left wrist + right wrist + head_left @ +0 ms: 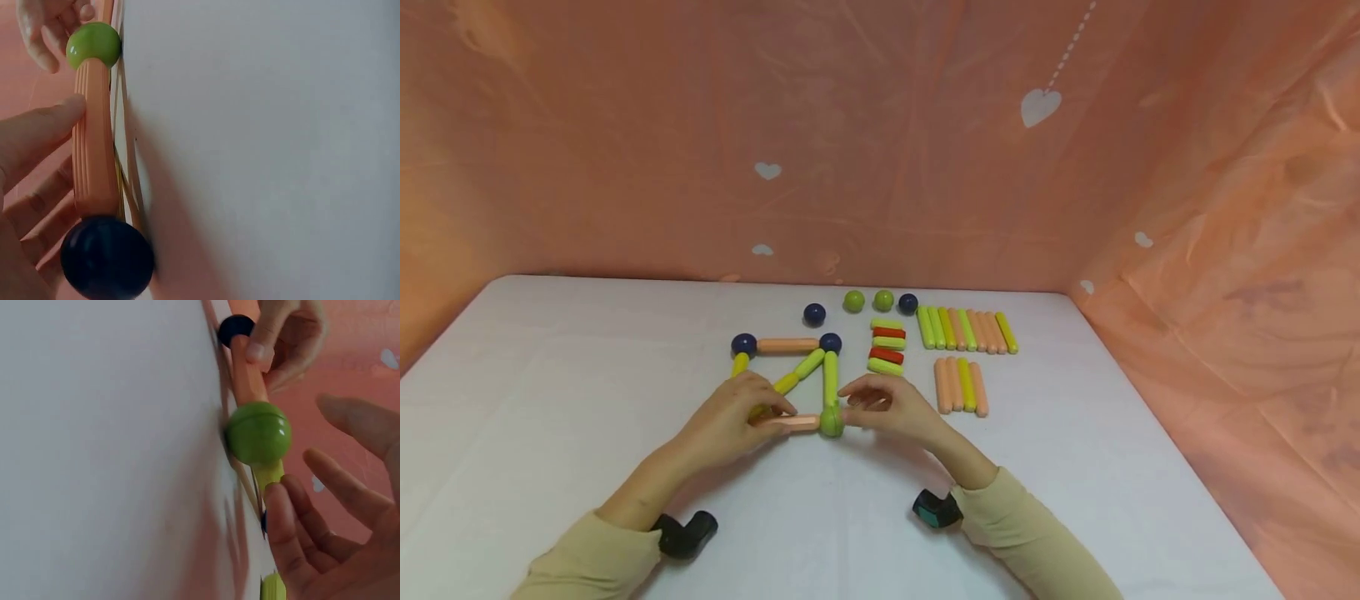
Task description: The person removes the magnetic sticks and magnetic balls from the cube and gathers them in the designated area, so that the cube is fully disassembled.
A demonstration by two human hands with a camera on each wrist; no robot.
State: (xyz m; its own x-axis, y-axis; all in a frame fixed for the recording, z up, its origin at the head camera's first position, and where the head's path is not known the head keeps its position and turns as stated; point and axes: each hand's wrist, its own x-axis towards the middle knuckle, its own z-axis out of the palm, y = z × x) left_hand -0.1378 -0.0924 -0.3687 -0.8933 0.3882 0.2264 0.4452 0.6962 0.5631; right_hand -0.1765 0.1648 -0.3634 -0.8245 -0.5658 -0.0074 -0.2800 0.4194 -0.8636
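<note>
The left hand (722, 421) pinches the near orange rod (802, 423) of a rod-and-ball frame (808, 365) on the tabletop (587, 375); the right hand (889, 408), fingers parted, flanks its near-right green ball (831, 422). Corner assembly seems underway, next calling for a firm press.

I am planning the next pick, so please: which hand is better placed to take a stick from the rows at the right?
Probably the right hand: it is nearer to the stick rows and appears to hold nothing, while the left hand pinches an orange stick.
</note>
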